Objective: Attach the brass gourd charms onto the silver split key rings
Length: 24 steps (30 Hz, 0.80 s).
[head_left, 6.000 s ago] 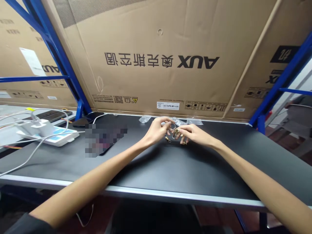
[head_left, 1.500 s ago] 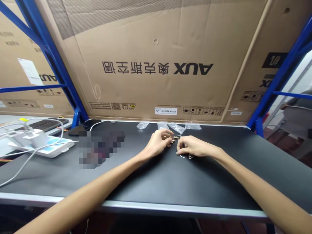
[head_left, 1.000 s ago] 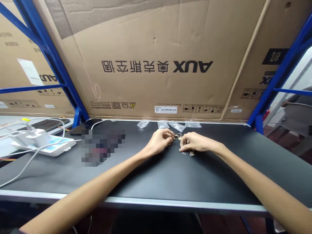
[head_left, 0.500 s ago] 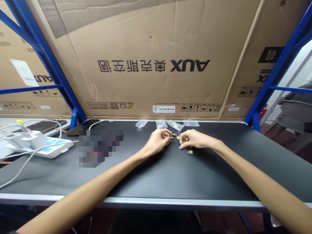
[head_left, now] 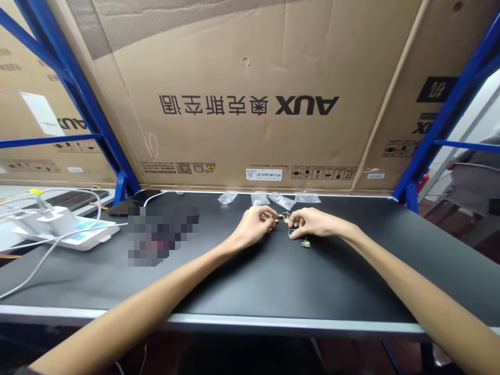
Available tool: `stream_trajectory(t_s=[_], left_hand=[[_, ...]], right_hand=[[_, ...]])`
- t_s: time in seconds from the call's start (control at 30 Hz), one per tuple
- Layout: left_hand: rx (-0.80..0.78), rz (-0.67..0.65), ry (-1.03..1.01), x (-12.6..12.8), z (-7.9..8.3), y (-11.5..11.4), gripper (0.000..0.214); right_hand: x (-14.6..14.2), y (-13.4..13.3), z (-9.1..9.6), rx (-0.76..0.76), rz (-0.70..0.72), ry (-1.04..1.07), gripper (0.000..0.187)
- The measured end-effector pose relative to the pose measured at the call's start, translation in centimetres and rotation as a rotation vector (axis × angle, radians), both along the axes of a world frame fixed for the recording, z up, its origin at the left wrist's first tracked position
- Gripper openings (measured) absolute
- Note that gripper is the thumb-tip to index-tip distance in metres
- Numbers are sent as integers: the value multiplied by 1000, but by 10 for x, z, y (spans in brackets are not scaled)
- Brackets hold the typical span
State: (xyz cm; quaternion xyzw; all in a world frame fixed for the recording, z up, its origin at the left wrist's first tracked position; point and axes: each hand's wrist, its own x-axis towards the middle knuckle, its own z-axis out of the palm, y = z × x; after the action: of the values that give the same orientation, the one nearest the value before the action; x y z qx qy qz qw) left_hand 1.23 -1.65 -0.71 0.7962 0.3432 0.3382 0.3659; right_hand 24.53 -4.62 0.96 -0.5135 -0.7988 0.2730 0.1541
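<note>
Above the middle of the black tabletop, my left hand (head_left: 255,228) is closed in a pinch, with gold-coloured bits showing under its fingers. At its fingertips is a small keychain (head_left: 286,219) with a thin metal ring and a round pale-gold charm. My right hand (head_left: 312,221) is closed just to the right, its fingers curled on a thin silvery ring (head_left: 291,234) that sticks out below the fingertips. Below the right hand, a small metal charm (head_left: 305,243) lies on the table; whether it joins that ring cannot be made out.
Several clear plastic bags (head_left: 282,200) lie along the back edge, before a large cardboard box (head_left: 250,135). At left are a white power strip (head_left: 84,239) with chargers and cables, a black phone-like slab (head_left: 130,204) and a blurred-out patch. Blue posts (head_left: 437,135) stand at both sides.
My right fingers have shifted slightly and curled in, so the silvery ring below them shows more. The left hand keeps its pinch. The view has moved a little.
</note>
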Motion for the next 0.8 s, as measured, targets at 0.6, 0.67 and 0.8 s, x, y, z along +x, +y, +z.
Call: stream_trajectory(t_s=[0.6, 0.67, 0.8], left_hand=[[-153, -28, -81, 3, 10, -9, 28], [-183, -29, -121, 3, 10, -8, 27], [-311, -31, -276, 3, 8, -5, 27]], right_hand=[[-32, -16, 10, 172, -189, 470, 35], [-33, -15, 9, 143, -168, 527, 35], [-34, -12, 7, 157, -172, 565, 29]])
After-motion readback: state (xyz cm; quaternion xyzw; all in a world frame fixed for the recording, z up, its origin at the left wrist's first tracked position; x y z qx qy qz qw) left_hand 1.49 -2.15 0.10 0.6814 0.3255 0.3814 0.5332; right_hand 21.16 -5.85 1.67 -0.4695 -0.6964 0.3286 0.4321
